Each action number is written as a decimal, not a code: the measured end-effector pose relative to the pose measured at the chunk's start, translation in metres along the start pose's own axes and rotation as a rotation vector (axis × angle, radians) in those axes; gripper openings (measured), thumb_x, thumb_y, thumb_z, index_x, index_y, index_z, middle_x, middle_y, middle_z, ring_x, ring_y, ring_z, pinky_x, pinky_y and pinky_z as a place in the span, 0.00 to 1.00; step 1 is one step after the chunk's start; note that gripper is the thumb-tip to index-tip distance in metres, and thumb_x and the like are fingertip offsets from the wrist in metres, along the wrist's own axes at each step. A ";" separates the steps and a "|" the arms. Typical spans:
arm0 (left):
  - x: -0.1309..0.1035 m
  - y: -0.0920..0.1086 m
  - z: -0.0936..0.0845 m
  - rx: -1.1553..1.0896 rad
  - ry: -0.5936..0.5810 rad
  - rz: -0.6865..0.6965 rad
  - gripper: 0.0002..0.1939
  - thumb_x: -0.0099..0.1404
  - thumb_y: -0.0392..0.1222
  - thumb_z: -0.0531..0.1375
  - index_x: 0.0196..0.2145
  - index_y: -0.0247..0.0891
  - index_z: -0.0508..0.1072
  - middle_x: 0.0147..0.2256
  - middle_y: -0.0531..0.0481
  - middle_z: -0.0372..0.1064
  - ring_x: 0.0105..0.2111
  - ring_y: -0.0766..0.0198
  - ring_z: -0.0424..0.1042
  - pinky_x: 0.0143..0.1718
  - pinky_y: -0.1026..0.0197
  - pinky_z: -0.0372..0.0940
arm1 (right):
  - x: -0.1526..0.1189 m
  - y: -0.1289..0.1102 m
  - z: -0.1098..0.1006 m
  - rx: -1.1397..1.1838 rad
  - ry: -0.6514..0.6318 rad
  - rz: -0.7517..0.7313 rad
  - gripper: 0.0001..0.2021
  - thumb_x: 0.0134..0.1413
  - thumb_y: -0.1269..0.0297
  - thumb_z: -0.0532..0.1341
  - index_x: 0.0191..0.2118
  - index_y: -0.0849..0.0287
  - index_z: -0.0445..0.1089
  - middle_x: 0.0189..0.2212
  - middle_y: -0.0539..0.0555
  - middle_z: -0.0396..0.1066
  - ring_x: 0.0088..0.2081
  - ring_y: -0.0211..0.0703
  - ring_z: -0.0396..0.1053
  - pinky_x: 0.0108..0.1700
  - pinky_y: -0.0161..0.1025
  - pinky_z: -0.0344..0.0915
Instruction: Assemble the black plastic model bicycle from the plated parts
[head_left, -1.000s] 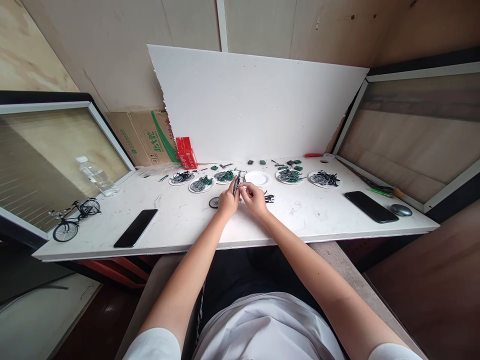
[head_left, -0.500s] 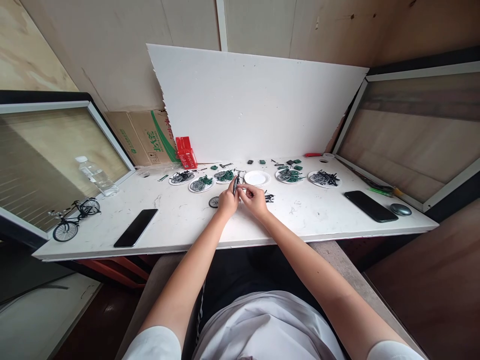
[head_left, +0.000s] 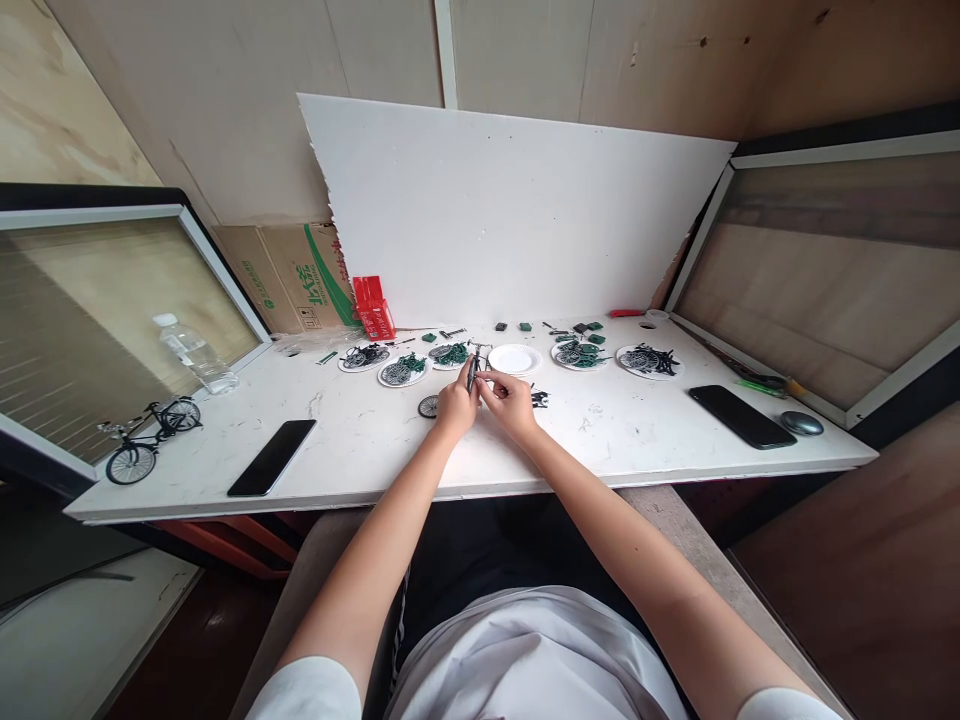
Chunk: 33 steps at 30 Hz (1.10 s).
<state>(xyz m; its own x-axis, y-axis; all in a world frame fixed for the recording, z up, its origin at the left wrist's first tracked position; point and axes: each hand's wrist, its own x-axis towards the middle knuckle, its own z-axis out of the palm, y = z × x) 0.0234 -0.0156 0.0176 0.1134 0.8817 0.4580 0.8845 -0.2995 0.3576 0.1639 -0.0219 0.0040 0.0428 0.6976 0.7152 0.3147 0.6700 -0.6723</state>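
Near the table's middle my two hands meet around a small, partly built model bicycle point(head_left: 472, 372), dark, with a wheel turned edge-on and thin bars rising behind it. My left hand point(head_left: 455, 406) is closed on its near end. Thumb and finger of my right hand point(head_left: 511, 402) pinch together against its right side; whatever tiny piece lies between them is hidden. A loose spoked wheel point(head_left: 428, 406) lies left of my left hand. Just right of my right hand are black plastic parts point(head_left: 539, 398), partly covered by it.
Behind my hands stand an empty paper plate point(head_left: 514, 359) and several plates of black and green parts, one at the right point(head_left: 649, 361). A finished model bicycle point(head_left: 154, 432), a bottle point(head_left: 193, 352) and a phone point(head_left: 271, 457) are left. Another phone point(head_left: 741, 416) and a mouse point(head_left: 802, 423) lie right.
Both hands stay in nearly the same place around the model bicycle, with only slight finger movement. The view has shifted very slightly.
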 end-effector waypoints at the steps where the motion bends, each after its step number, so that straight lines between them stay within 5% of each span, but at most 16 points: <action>1: 0.000 0.000 0.000 0.005 0.000 0.003 0.30 0.79 0.44 0.47 0.75 0.37 0.55 0.42 0.38 0.81 0.42 0.51 0.81 0.41 0.58 0.68 | 0.000 0.000 0.000 0.002 0.001 0.001 0.20 0.64 0.52 0.60 0.45 0.63 0.83 0.18 0.47 0.56 0.23 0.36 0.49 0.28 0.35 0.48; 33: -0.001 0.001 -0.001 0.025 0.007 0.028 0.30 0.81 0.50 0.47 0.75 0.41 0.54 0.43 0.38 0.81 0.41 0.51 0.81 0.42 0.58 0.68 | -0.001 -0.008 -0.002 -0.003 -0.006 0.038 0.20 0.68 0.48 0.58 0.44 0.61 0.78 0.21 0.46 0.55 0.25 0.37 0.51 0.30 0.35 0.52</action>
<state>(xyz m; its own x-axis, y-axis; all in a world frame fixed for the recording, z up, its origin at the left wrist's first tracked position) 0.0241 -0.0172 0.0185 0.1350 0.8708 0.4728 0.8923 -0.3143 0.3241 0.1635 -0.0285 0.0090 0.0490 0.7242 0.6878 0.3161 0.6420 -0.6985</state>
